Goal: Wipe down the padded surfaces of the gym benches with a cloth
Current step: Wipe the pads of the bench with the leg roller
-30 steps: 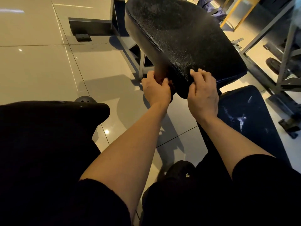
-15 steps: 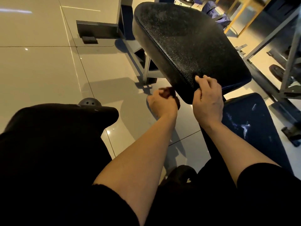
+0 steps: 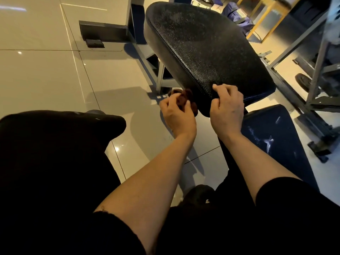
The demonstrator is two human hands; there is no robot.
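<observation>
My black-clad knees fill the bottom of the frame. Above them, at centre, my left hand (image 3: 177, 117) is bunched tight around a crumpled dark reddish-brown cloth (image 3: 185, 99), pressing it against the lower left edge of the tilted black textured vinyl pad (image 3: 206, 52), probably to clean the rim. My right hand (image 3: 227, 107) curls its fingers over the pad's near edge, seemingly steadying it. At lower right lies a dark blue padded bench seat (image 3: 276, 137) streaked with white marks. Beyond, in the upper left, glossy beige floor tiles (image 3: 36, 70) stretch away.
</observation>
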